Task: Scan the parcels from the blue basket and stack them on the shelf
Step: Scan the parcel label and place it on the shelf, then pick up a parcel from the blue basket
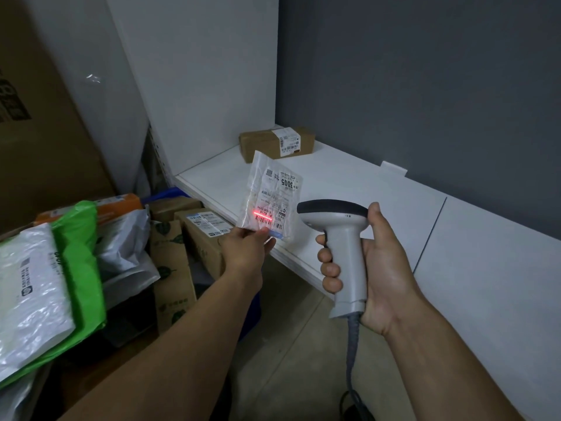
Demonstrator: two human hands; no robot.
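My left hand pinches the bottom edge of a small clear plastic parcel with a white label, holding it upright over the shelf's front edge. A red scan line lies across the barcode near the label's lower part. My right hand grips a grey handheld scanner, its head pointing left at the parcel. One brown cardboard parcel lies in the back corner of the white shelf. The blue basket shows only as a blue rim behind the boxes at left.
Cardboard boxes, a green mailer and white and silver bags fill the left side. A large carton leans at far left. The scanner's coiled cable hangs down to the floor. A grey wall backs the shelf.
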